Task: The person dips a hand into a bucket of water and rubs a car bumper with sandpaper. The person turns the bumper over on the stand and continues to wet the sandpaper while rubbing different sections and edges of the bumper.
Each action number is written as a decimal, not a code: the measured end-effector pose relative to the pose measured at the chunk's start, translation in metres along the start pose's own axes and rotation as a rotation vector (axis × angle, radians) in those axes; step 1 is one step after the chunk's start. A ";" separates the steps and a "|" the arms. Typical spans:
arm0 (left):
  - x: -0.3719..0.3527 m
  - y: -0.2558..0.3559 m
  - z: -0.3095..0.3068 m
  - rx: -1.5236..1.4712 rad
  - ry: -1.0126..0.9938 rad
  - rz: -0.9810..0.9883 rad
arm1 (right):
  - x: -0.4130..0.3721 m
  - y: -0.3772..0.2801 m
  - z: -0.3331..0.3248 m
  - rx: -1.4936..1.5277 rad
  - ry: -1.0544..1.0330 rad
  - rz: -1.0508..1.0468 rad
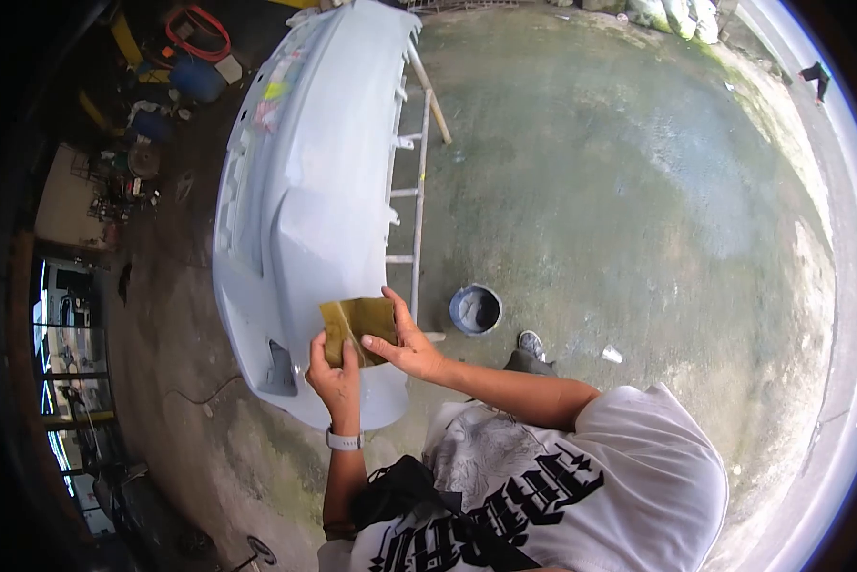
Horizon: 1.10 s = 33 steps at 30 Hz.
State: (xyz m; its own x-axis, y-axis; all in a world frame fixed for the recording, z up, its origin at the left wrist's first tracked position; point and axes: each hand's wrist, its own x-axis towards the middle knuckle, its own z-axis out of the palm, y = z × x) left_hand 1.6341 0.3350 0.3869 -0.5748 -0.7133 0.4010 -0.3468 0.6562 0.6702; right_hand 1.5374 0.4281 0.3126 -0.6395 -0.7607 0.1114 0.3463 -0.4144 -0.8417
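A creased, olive-gold sheet of sandpaper is held between both hands. My left hand, with a light watch at the wrist, pinches its lower left side between thumb and fingers. On the right side, my right hand grips the sheet, thumb on its face and fingers around its far edge. Just beneath and beyond the hands lies a long, pale grey-white car bumper. Its lower end is partly hidden by the hands and the sheet.
A metal-and-wood stand supports the bumper along its right side. On the wet concrete floor, a dark bucket stands beside my shoe, with a white cup farther right. Workshop clutter, including a blue container, fills the upper left.
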 end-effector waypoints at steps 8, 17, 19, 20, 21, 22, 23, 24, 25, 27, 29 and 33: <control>-0.009 0.041 0.050 -0.195 -0.114 0.094 | 0.017 -0.033 -0.048 0.304 0.032 0.226; -0.021 0.052 0.114 -0.735 -0.135 -0.337 | -0.010 -0.078 -0.093 -0.170 0.163 0.190; -0.023 0.055 0.132 -0.696 -0.183 -0.218 | -0.011 -0.075 -0.114 -0.195 0.216 0.196; -0.024 0.057 0.139 -0.625 -0.211 -0.118 | -0.012 -0.077 -0.122 -0.196 0.251 0.226; -0.027 0.062 0.142 -0.613 -0.245 -0.104 | -0.013 -0.080 -0.132 -0.202 0.307 0.284; -0.028 0.061 0.148 -0.627 -0.253 -0.101 | -0.016 -0.081 -0.141 -0.211 0.319 0.279; -0.028 0.060 0.153 -0.576 -0.293 -0.024 | -0.020 -0.081 -0.148 -0.178 0.353 0.294; -0.028 0.059 0.155 -0.522 -0.329 0.054 | -0.022 -0.082 -0.153 -0.143 0.385 0.307; -0.030 0.058 0.156 -0.506 -0.360 0.052 | -0.019 -0.070 -0.159 -0.069 0.418 0.269; -0.031 0.057 0.156 -0.545 -0.430 0.056 | -0.019 -0.054 -0.168 -0.163 0.441 0.215; -0.030 0.056 0.156 -0.575 -0.497 0.055 | -0.023 -0.057 -0.165 -0.251 0.456 0.167; -0.041 0.036 0.133 -1.026 -0.661 -0.266 | -0.041 -0.082 -0.134 -0.433 0.258 0.218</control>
State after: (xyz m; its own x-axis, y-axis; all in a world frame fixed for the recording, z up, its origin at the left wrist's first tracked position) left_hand 1.5460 0.4205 0.3114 -0.9407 -0.3389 -0.0123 0.0578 -0.1960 0.9789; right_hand 1.4430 0.5603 0.3065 -0.7511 -0.6359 -0.1774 0.2104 0.0240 -0.9773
